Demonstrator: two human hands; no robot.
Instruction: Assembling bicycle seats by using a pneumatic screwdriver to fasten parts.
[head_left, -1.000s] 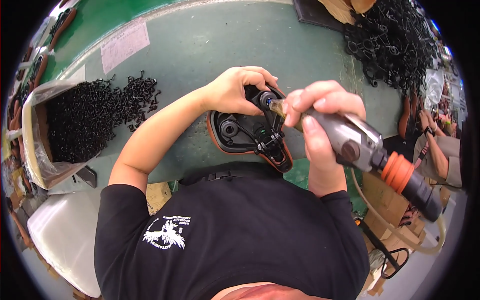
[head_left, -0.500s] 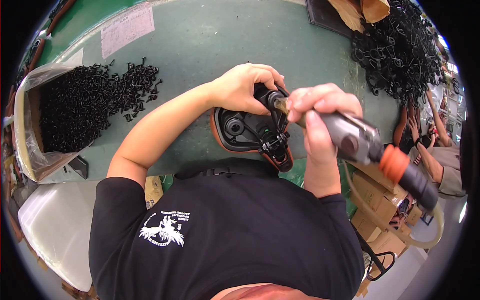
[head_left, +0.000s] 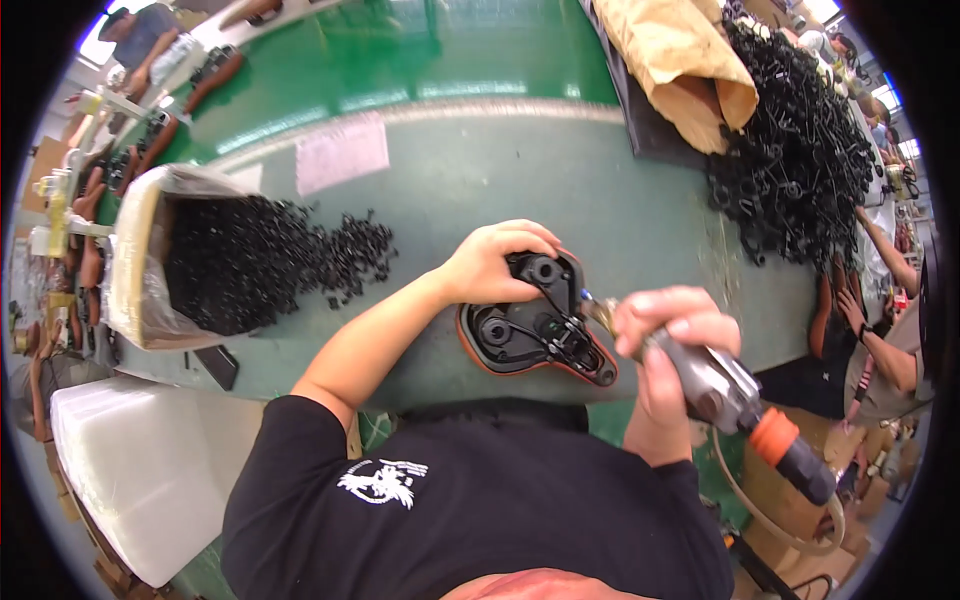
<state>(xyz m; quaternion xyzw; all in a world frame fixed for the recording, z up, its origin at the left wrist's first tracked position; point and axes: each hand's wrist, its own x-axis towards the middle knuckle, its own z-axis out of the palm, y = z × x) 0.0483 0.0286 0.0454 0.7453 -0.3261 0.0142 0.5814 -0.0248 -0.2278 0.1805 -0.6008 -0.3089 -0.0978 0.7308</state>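
Left grip (head_left: 500, 262): fingers and thumb partly closed, spread over the far, wide end of the saddle (head_left: 527, 338), which they hold.
Right grip (head_left: 680, 335): wrapped firmly round the front of a powered driver (head_left: 705, 385), thumb on the near side.
Driver: grey metal body, orange ring (head_left: 774, 436), black rear section; slants down to the right. Its bit (head_left: 590, 297) points toward the saddle's right edge; contact cannot be told.
Saddle, one: underside up, on the near part of the counter (head_left: 530, 170); nose toward the lower right, brown-orange rim, black fittings. One round socket (head_left: 543, 272) just beside the left fingers, another (head_left: 495, 329) nearer the person.
Hose (head_left: 750, 500): pale, looping below the driver.
Bolts (head_left: 250, 260): black, many, spilling rightward out of a plastic-lined box (head_left: 130, 290), left of the saddle.
Sheet (head_left: 342, 153): pinkish, flat, beyond the bolts.
Paper bag (head_left: 680, 70): brown, crumpled, far right of the counter.
Parts heap (head_left: 795, 160): black, tangled, beside the bag.
Co-worker's hand (head_left: 853, 312): at the right edge, by a brown saddle (head_left: 822, 312).
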